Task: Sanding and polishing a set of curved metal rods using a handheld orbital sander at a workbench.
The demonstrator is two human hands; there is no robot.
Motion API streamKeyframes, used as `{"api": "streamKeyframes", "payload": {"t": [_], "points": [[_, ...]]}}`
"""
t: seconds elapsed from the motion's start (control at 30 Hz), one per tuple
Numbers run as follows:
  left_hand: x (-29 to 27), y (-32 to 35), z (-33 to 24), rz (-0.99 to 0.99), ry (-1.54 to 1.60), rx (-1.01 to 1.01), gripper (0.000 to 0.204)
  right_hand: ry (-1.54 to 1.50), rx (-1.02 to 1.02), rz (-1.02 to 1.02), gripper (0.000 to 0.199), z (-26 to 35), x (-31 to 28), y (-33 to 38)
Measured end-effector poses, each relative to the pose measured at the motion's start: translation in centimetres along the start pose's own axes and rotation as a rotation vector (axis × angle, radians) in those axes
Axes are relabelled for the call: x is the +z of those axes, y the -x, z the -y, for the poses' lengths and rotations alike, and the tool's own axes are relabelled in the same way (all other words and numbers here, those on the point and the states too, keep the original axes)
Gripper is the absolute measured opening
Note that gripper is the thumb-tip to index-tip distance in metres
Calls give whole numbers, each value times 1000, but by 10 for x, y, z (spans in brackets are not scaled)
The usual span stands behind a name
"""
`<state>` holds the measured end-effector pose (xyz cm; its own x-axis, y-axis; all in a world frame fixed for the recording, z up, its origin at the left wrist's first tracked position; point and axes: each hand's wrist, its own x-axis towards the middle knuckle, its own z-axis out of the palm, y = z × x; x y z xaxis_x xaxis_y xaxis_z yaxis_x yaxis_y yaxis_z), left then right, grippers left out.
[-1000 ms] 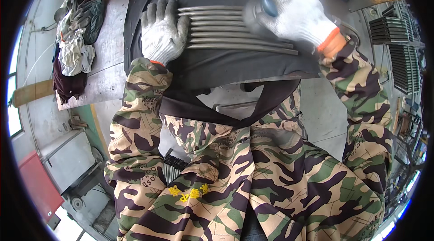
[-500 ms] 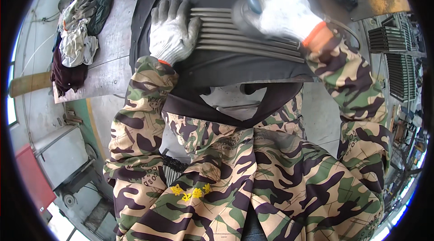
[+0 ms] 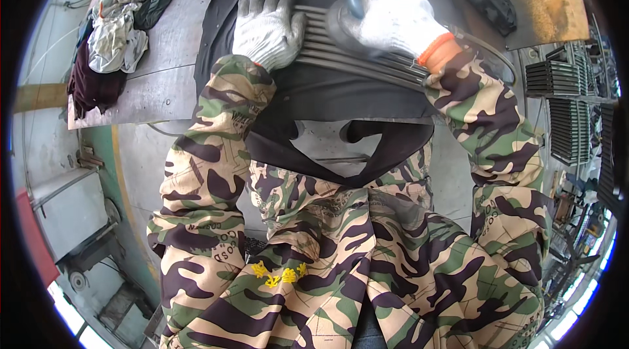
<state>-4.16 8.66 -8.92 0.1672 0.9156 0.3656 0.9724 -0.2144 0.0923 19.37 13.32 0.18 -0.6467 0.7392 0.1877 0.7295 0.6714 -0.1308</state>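
Work in hand: we are pressing a round tool [image 3: 350,18] on a bundle of thin grey metal strips [image 3: 367,61] that lies on a black mat [image 3: 341,97] on the worktop [image 3: 167,67].
How far along: we think the work is in the middle. The tool sits near the left end of the strips, and the long part to the right shows no clear change. We cannot tell how much is done.
Left hand [image 3: 268,28]: it wears a white glove. It lies flat with fingers spread apart, pressing down on the left end of the strips. It holds nothing.
Right hand [image 3: 386,15]: it wears a white glove with an orange cuff. Its grip is closed around the round tool, which touches the strips.
Where the strips are: on the far part of the mat, running from the left hand off to the right, under our right sleeve.
Around us: a heap of rags [image 3: 118,28] lies far left on the worktop. Dark metal racks [image 3: 570,107] stand at the right.
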Motion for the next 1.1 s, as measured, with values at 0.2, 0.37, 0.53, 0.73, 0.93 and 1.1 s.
{"api": "streamKeyframes", "payload": {"t": [0.2,0.37,0.53,0.73,0.93,1.1], "points": [[7,-7,-2,-21,-46,-44,49,-30,-53,70,34,0,-1,5],[16,-25,-1,-5,-87,-78,44,29,60,36,35,-17,-12,7],[18,-25,0,11,-73,-88,42,-24,22,40,37,-35,-17,49],[10,-9,1,3,-57,-58,45,-39,87,-25,33,-56,-20,65],[10,-11,7,49,-109,-49,44,-66,-68,-44,29,-52,-21,78],[19,-19,15,61,-219,23,36,5,-7,-156,27,-56,-27,88]]}}
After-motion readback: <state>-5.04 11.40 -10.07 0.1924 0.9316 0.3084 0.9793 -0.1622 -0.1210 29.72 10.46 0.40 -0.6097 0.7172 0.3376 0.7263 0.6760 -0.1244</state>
